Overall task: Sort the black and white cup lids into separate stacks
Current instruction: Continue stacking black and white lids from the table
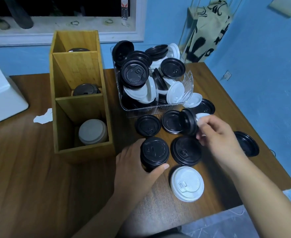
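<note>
Left hand: fingers and thumb curled round a short black stack, which stands on the surface just in front of the wooden organiser.

Right hand: fingertips pinch a single black lid, held on edge above the loose lids. A white lid shows right behind it at the fingers; cannot tell whether it is gripped too.

Loose on the surface near the hands: several black lids, e.g. and, and one white lid face up.

Organiser, three compartments:
- near: white stack
- middle: black lids
- far: the edge of a dark lid only; count unknown

Clear bin, beyond the loose lids: heaped with black and white lids mixed together.

Progress (judgement): early to middle. Both colours have stacks started, but the bin is well filled and the loose lids are not gathered, so most of the sorting is left.

Writing: the lids carry embossed ring text and a tab mark, too small to read. The label of the bottle on the window sill is not legible.
</note>
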The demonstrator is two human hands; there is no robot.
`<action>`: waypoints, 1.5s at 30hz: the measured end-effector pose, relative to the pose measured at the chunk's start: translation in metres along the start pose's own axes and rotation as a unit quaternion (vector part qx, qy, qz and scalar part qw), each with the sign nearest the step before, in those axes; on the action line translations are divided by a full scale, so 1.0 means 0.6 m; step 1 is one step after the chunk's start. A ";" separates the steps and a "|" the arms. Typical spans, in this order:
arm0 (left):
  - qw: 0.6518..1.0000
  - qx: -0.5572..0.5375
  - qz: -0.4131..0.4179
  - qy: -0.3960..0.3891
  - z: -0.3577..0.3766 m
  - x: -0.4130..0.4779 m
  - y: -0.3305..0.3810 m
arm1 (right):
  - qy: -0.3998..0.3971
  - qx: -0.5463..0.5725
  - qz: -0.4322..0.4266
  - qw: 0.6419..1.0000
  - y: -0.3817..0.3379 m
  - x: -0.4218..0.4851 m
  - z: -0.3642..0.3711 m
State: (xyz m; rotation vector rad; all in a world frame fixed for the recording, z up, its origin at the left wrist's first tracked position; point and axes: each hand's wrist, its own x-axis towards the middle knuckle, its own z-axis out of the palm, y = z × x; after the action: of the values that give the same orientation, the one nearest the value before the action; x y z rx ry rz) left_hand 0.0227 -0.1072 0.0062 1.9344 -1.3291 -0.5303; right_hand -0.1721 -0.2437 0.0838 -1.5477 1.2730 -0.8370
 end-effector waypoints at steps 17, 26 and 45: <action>1.000 0.019 -0.003 0.023 0.007 0.000 0.002 | 0.165 -0.156 0.173 0.958 0.116 -0.124 -0.111; 1.000 0.019 0.004 0.023 0.008 -0.001 0.002 | 0.028 -0.481 0.054 0.875 0.119 -0.101 -0.085; 0.999 0.023 0.006 0.031 0.011 0.000 -0.001 | -0.021 -0.350 0.015 0.937 0.113 -0.103 -0.090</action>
State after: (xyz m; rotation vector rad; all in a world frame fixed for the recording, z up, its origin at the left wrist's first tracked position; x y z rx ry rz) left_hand 0.0184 -0.1093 0.0013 1.9625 -1.3229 -0.4331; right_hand -0.2583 -0.1982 0.0409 -2.0685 1.6609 -0.3228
